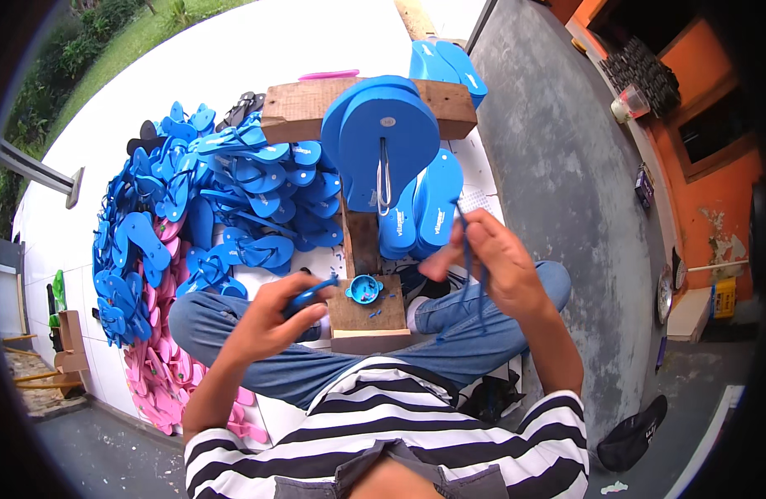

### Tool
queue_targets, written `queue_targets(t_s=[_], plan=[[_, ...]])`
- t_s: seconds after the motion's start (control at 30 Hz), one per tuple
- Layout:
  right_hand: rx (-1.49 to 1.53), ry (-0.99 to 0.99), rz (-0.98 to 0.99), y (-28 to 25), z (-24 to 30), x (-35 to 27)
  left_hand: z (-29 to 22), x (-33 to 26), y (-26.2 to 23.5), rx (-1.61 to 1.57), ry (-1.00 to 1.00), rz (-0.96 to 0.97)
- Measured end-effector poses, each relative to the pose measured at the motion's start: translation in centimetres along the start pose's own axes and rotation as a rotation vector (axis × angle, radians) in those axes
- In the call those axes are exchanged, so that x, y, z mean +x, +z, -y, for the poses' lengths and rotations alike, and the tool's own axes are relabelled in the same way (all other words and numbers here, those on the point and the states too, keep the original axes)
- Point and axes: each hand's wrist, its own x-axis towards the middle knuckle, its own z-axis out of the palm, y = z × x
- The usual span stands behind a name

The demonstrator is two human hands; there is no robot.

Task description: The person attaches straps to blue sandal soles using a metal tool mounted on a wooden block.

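My left hand [273,320] is closed round a blue-handled tool [310,295]; its working end is too small to make out. Pinched in my right hand [501,259] is a dark blue flip-flop strap [468,279], its ends dangling. Between and beyond my hands, blue flip-flop soles [358,141] rest against a wooden crossbar [295,108]. A looped metal wire [384,179] hangs from the hole in the front sole. Below it, a small blue bowl [364,289] with tiny bits inside sits on the wooden base [387,316], between my crossed legs.
Finished-looking blue flip-flops [254,179] lie heaped on the left, with pink flip-flops [162,366] nearer me. More blue soles [439,200] stand behind the post to the right, others [449,66] at the back. A black cap [632,437] lies on the grey floor at right.
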Motion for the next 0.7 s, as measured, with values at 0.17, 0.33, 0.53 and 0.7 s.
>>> queue_targets(t_s=[0.17, 0.33, 0.53, 0.7], plan=[[-0.225, -0.138, 0.160, 4.0, -2.3, 3.4, -2.8, 4.3, 4.2, -0.092, 0.105, 0.161], [-0.300, -0.044, 0.192, 4.6, -3.5, 4.0, -2.8, 5.5, 4.2, -0.246, -0.029, 0.229], [-0.908, -0.129, 0.124, 1.3, -4.9, 3.6, -0.7, 5.5, 3.6, -0.327, -0.360, 0.124], [-0.911, 0.195, 0.339, 0.1, -5.7, 3.3, 2.4, 6.9, 3.1, -0.344, -0.426, 0.095]])
